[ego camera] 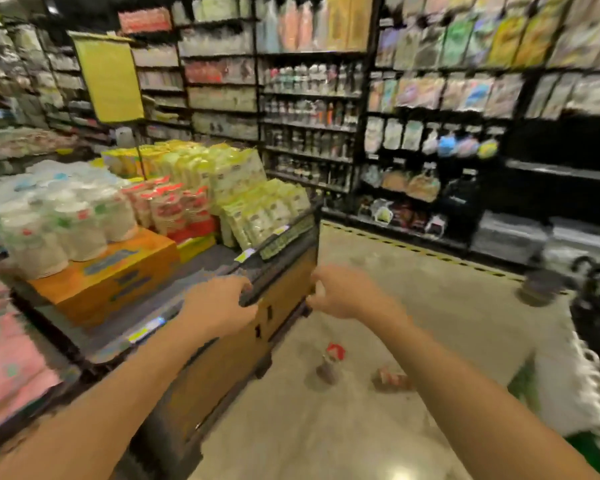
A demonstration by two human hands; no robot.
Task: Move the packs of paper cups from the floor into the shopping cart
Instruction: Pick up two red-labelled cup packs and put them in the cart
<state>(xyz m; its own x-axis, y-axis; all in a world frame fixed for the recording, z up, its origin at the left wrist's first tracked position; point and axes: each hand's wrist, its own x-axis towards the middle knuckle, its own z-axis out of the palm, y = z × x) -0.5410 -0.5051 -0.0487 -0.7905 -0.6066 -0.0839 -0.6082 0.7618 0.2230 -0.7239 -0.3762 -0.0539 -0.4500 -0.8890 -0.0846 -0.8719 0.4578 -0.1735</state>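
head view, heavy motion blur. two packs of paper cups sit on the floor [326,427], just off the near corner of the display stand [222,358] and below both hands.

the upright pack [329,368] looks stood on end or steeply tilted: a grey-brown sleeve with a red top. the lying pack [392,377] is on its side, long axis roughly left-right in frame, in a red and white wrap. they're near each other and look apart, though blur makes that soft. no print is readable.

the right hand [340,292] is in the air beside the stand's corner, almost straight above the upright pack. its fingers are loosely curled and hold nothing. the left hand [222,303] is at the stand's dark front rim with fingers curved. i can't tell if it grips the rim or just sits in front of it.

my read: the right hand is nearer to both packs, and the reach is straight down. the lying pack wants a grip across its short axis.

the shopping cart [596,306] is my guess for the dark frame at the right edge, well apart from the packs. it's too smeared to confirm.
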